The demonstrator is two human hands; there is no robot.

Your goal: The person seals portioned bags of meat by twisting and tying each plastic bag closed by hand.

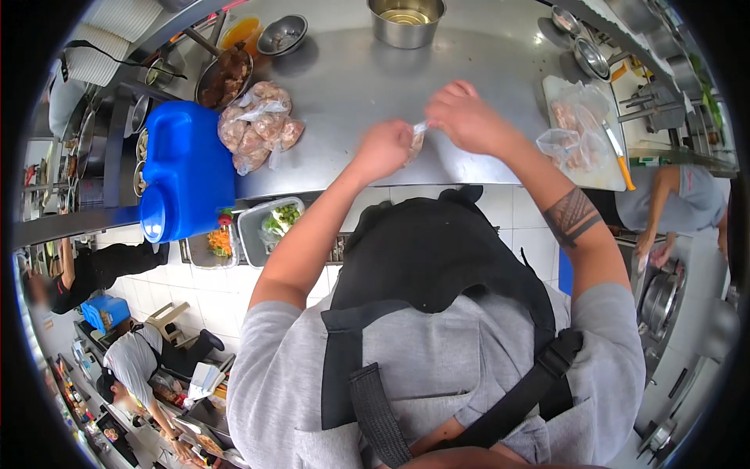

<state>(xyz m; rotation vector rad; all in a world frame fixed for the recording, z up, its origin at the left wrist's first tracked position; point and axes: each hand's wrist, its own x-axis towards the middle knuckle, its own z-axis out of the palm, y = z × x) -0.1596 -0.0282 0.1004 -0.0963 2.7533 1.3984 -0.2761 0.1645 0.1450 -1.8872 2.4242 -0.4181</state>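
Note:
A small clear plastic bag (pixel 416 146) with pinkish contents hangs by the front edge of the steel table (pixel 344 86). My left hand (pixel 384 148) is closed on one side of its gathered neck. On the other side, my right hand (pixel 462 117) pinches the twisted plastic, with its fingers curled. My fingers and the left hand hide part of the bag. To the left lie several filled clear bags (pixel 262 125) of pale pink pieces, which look like raw meat. At the right, another bag of pink pieces (pixel 576 117) rests on a white cutting board (pixel 605 173).
A yellow-handled knife (pixel 621 160) lies along the board's right edge. A blue plastic jug (pixel 183 168) stands at the table's left corner, near a pan of brown food (pixel 226 76). A steel pot (pixel 406 23) sits at the back. Vegetable tubs (pixel 269 223) are below. Other people work on both sides.

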